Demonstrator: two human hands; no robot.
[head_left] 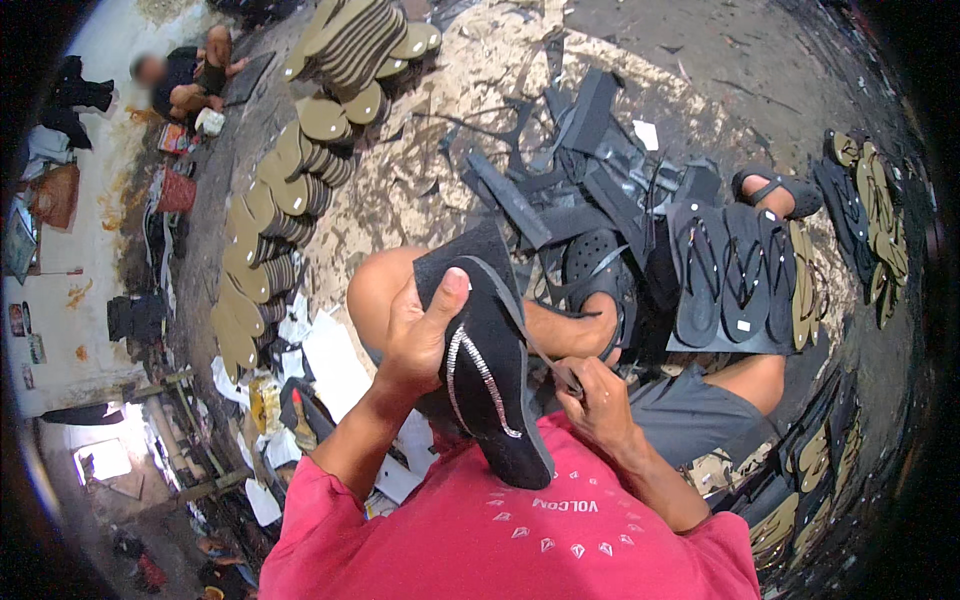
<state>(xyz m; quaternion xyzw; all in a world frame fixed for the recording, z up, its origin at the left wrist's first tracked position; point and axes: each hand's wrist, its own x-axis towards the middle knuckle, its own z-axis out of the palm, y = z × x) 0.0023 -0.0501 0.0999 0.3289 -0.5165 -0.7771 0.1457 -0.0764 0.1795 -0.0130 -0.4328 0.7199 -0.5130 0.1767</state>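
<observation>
My left hand [418, 335] grips a black flip-flop [478, 350] with its thumb pressed on the footbed. The flip-flop has a sparkling silver V-shaped strap and is tilted, its lower end against my shirt. A rough-cut black rubber sheet [460, 248] juts out beyond the sole at the upper end. My right hand [598, 402] is closed beside the sole's right edge. From its fingers a thin, knife-like blade [546, 358] reaches to that edge; its handle is hidden in the hand.
Black rubber offcuts [610, 190] lie heaped ahead. Stacked olive soles [265, 270] curve along the left. Black flip-flops [740, 275] rest on a sheet by my right knee, with more olive pairs [880, 220] at far right. Another person [190, 85] sits far left.
</observation>
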